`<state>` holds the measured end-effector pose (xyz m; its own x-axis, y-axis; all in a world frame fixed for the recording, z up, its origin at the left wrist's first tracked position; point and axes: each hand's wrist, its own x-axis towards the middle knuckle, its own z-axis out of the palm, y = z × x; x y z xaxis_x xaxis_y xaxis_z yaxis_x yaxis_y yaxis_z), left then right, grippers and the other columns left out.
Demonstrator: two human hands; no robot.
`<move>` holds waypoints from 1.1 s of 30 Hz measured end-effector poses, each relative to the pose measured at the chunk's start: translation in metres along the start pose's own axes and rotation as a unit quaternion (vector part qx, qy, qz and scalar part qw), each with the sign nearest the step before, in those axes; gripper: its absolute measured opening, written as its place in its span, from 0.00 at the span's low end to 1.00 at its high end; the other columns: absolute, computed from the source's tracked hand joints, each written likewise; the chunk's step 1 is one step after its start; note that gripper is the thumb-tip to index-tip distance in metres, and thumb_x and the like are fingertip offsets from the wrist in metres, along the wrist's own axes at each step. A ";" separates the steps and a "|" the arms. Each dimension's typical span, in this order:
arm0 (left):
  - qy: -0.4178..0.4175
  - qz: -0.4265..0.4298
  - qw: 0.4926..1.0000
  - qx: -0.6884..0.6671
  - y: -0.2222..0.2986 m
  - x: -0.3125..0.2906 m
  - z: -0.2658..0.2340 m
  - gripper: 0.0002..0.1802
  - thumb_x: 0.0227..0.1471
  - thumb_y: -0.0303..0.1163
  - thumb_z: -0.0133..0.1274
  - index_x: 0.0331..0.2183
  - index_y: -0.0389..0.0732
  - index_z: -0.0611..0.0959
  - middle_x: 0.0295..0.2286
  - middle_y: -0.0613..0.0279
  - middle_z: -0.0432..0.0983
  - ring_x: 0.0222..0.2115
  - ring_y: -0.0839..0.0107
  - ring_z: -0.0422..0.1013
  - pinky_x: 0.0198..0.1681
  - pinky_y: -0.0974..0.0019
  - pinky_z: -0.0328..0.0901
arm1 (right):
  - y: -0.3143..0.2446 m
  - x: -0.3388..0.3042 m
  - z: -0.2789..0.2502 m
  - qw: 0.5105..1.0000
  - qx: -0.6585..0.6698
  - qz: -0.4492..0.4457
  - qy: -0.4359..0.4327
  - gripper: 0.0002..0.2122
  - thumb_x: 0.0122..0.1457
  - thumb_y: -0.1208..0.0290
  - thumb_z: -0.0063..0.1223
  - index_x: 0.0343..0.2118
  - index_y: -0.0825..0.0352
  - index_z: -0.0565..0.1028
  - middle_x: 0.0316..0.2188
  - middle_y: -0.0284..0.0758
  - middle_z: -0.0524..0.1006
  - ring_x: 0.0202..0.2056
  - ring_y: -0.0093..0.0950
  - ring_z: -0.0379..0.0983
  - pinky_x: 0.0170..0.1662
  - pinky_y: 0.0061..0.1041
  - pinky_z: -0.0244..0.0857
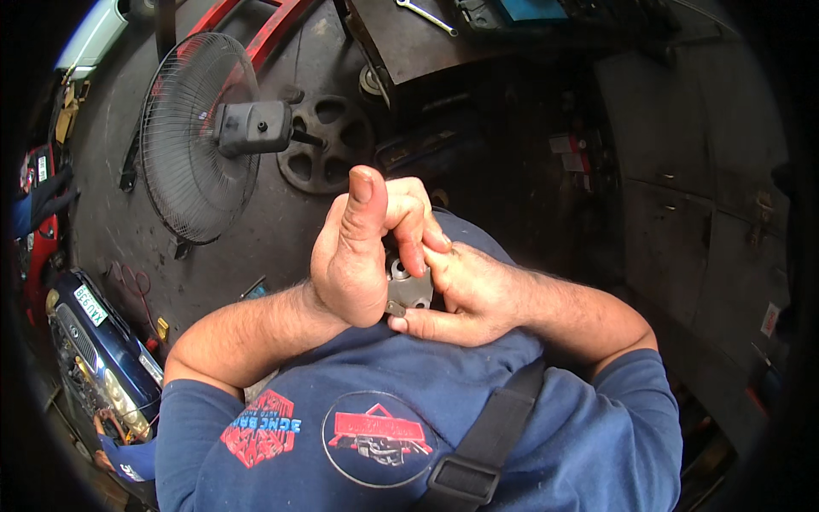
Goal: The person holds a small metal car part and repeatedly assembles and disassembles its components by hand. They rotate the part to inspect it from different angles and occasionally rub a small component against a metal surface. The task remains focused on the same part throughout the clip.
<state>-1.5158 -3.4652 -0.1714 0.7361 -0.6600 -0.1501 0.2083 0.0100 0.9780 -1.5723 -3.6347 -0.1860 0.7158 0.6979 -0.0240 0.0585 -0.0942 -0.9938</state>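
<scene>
In front of my chest, both hands meet around a small grey metal part [415, 291] with a round hole or bushing in its face. My right hand [473, 294] grips it from the right, its thumb along the near edge. From the left, my left hand [360, 252] curls its fingers over the part's top, the thumb pointing up and away from it. The fingertips of both hands come together at the far side. Much of the part is covered by my fingers and palm, so its full shape cannot be made out.
A black pedestal fan [200, 136] with a wire cage stands ahead to the left, over a spoked round base [328, 145]. A workbench [426, 51] holds a wrench [426, 17]. Dark metal cabinets [674, 196] line the right. A dark blue car [102, 350] and another person's arm [111, 422] are at far left.
</scene>
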 end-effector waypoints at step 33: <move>-0.020 0.061 0.998 0.014 -0.003 0.002 -0.019 0.57 0.44 0.79 0.04 0.09 0.40 0.71 0.21 0.59 0.69 0.28 0.68 0.66 0.39 0.68 0.61 | -0.004 0.019 -0.001 1.000 -0.019 -0.024 0.003 0.13 0.62 0.64 0.51 0.37 0.71 0.68 0.25 0.45 0.74 0.30 0.45 0.75 0.34 0.39 0.70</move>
<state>-1.5031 -3.4521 -0.1773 0.7278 -0.6853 -0.0248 0.1010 0.0714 0.9923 -1.5581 -3.6220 -0.1819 0.7161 0.6975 0.0247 0.1194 -0.0875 -0.9890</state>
